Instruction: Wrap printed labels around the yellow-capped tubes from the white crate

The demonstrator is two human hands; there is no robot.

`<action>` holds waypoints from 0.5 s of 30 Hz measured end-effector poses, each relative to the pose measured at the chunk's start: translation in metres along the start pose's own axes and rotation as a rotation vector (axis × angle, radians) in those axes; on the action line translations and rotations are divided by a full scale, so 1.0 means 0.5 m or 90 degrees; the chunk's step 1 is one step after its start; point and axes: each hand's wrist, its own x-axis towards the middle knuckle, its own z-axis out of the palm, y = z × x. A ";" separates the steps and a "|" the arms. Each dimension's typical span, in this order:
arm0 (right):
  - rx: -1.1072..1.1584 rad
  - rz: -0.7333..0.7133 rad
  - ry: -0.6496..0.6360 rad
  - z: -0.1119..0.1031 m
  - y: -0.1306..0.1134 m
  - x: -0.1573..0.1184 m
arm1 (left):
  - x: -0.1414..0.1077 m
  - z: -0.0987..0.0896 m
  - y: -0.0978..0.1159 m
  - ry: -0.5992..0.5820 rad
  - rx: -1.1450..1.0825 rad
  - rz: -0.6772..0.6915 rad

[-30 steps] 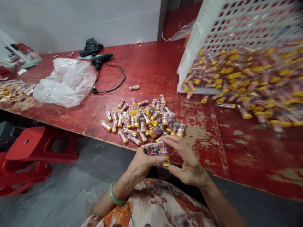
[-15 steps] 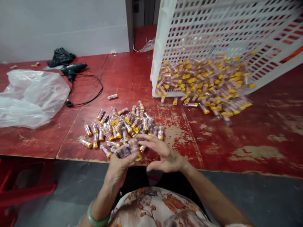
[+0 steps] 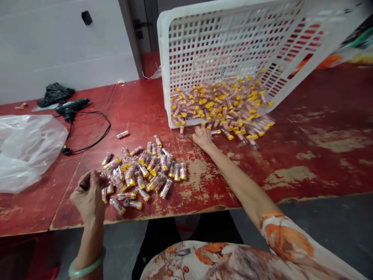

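Fingers [image 3: 200, 132] of the right hand [image 3: 203, 139] stretched toward yellow-capped tubes [image 3: 221, 105]

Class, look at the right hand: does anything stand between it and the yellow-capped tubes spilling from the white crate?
Nothing visible does. The right hand rests on the red table at the front edge of the yellow-capped tubes, which lie inside the mouth of the tilted white crate. The crate's wall is behind them.

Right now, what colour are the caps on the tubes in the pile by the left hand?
Yellow: the caps show best in the head view.
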 end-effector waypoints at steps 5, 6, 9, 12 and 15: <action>0.239 0.023 -0.039 -0.079 0.005 -0.142 | -0.138 0.098 0.018 -0.264 -0.286 -0.295; 0.288 0.021 -0.067 -0.089 0.001 -0.183 | -0.163 0.117 0.015 -0.309 -0.302 -0.326; 0.452 0.064 -0.181 -0.103 -0.023 -0.310 | -0.221 0.160 -0.002 -0.400 -0.318 -0.372; 0.625 0.208 -0.302 -0.102 -0.062 -0.406 | -0.250 0.178 -0.021 -0.356 -0.322 -0.358; 0.574 0.213 -0.301 -0.097 -0.097 -0.453 | -0.264 0.181 -0.033 -0.337 -0.329 -0.334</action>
